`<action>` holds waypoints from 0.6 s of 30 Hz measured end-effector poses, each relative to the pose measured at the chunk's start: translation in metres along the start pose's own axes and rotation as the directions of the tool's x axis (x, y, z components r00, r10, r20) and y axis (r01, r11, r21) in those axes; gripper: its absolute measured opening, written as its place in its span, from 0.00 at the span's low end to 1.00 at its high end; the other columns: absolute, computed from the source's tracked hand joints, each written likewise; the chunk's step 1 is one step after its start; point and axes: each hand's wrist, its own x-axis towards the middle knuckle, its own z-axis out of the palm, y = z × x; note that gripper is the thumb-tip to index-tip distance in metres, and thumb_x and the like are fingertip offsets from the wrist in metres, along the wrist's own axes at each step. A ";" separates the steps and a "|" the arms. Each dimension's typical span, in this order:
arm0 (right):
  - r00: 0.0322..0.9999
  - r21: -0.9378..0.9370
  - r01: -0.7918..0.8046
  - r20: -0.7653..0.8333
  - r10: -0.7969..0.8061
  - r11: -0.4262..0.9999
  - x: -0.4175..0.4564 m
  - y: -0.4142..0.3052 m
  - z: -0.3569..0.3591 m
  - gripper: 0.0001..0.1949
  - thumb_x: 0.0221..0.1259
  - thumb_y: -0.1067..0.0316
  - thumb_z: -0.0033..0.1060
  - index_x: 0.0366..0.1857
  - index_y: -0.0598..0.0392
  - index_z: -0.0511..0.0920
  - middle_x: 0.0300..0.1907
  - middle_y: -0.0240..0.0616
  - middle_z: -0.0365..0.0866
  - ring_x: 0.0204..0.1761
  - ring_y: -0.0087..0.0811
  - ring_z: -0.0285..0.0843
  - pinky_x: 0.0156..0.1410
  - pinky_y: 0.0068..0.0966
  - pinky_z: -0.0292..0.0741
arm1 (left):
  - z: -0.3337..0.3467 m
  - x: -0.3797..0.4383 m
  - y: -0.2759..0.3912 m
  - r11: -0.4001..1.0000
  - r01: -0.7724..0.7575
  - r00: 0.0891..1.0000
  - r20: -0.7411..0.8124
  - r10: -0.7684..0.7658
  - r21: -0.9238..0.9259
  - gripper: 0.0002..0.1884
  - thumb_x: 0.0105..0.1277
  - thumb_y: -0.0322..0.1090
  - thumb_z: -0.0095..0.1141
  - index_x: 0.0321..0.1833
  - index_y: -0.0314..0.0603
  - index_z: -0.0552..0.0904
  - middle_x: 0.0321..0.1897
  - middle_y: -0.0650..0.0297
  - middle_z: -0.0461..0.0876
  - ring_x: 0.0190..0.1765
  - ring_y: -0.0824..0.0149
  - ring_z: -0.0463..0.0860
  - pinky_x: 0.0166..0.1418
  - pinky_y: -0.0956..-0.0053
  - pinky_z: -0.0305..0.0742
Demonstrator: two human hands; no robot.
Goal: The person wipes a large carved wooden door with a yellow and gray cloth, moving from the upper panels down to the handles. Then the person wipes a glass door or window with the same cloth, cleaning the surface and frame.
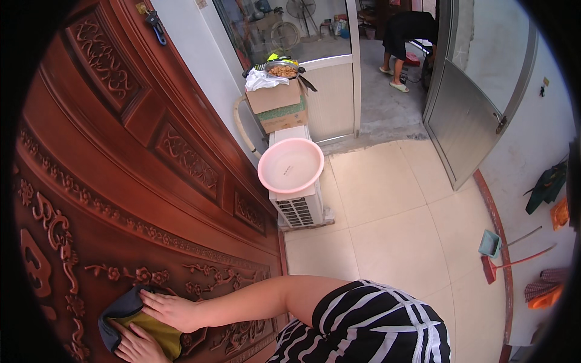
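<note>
A two-sided cloth (169, 336), yellow-olive on one face and dark grey-blue on the other, lies folded over against a carved reddish-brown door (150, 231). My right hand (170, 311) reaches across from the striped sleeve and holds the cloth's upper part, its fingers along the grey-blue fold. Just below it, my left hand (140, 345) is on the cloth too, fingers spread over the yellow and grey-blue faces. The lower picture edge cuts off the left wrist. Raised flowers and scrolls surround both hands on the door panel.
A pink basin (290, 165) rests on a white air-conditioner outdoor unit (299, 211), with cardboard boxes (283, 111) behind. Keys (156, 27) hang at the door lock. A metal-framed door (476, 122) stands ajar; beyond, a person (406, 41) bends over. A red broom (490, 270) and dustpan (490, 243) lean right.
</note>
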 end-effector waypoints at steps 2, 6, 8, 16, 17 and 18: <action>1.000 0.005 0.003 0.003 -0.003 1.000 0.000 -0.001 -0.003 0.39 0.54 0.68 0.58 0.74 0.72 0.60 0.80 0.68 0.47 0.85 0.57 0.39 0.87 0.44 0.49 | 0.000 0.000 0.000 1.000 0.000 1.000 -0.029 0.000 -0.012 0.27 0.83 0.48 0.43 0.78 0.42 0.70 0.69 0.65 0.79 0.67 0.63 0.77 0.69 0.68 0.66; 1.000 -0.032 0.003 -0.021 -0.004 0.999 -0.001 0.005 0.002 0.38 0.55 0.68 0.56 0.74 0.71 0.60 0.80 0.68 0.48 0.85 0.57 0.40 0.87 0.44 0.49 | 0.000 0.004 0.009 1.000 0.005 0.998 -0.065 -0.007 -0.027 0.28 0.83 0.49 0.44 0.78 0.40 0.70 0.69 0.64 0.79 0.67 0.63 0.77 0.69 0.67 0.66; 1.000 -0.042 -0.003 -0.028 0.002 0.999 -0.002 0.008 0.004 0.37 0.57 0.68 0.56 0.74 0.70 0.61 0.80 0.67 0.48 0.85 0.57 0.41 0.87 0.44 0.49 | 0.002 0.005 0.014 1.000 0.009 0.996 -0.086 -0.011 -0.026 0.29 0.82 0.50 0.44 0.78 0.40 0.70 0.68 0.64 0.80 0.64 0.62 0.78 0.66 0.66 0.68; 0.994 0.118 -0.077 -0.069 0.085 0.990 0.010 -0.019 0.002 0.22 0.62 0.66 0.51 0.59 0.66 0.76 0.67 0.64 0.70 0.72 0.57 0.65 0.80 0.42 0.63 | -0.025 -0.011 0.013 0.988 0.153 0.885 0.447 -0.130 -0.016 0.20 0.73 0.53 0.56 0.51 0.46 0.86 0.31 0.54 0.85 0.37 0.51 0.82 0.44 0.53 0.73; 0.952 0.272 -0.048 -0.278 0.126 0.961 0.004 -0.021 0.012 0.09 0.63 0.71 0.48 0.39 0.62 0.80 0.49 0.58 0.80 0.56 0.56 0.76 0.63 0.47 0.73 | -0.026 -0.020 0.026 0.984 0.176 0.877 0.452 -0.165 0.019 0.18 0.72 0.53 0.54 0.38 0.46 0.85 0.27 0.55 0.84 0.36 0.52 0.82 0.42 0.52 0.71; 0.969 0.326 -0.210 -0.058 0.241 0.922 0.005 -0.009 -0.004 0.08 0.62 0.69 0.51 0.37 0.60 0.80 0.46 0.58 0.79 0.50 0.56 0.76 0.54 0.50 0.75 | -0.010 -0.027 0.037 0.991 0.101 0.888 0.456 -0.049 -0.089 0.17 0.70 0.52 0.55 0.33 0.47 0.84 0.26 0.54 0.84 0.32 0.53 0.82 0.40 0.52 0.70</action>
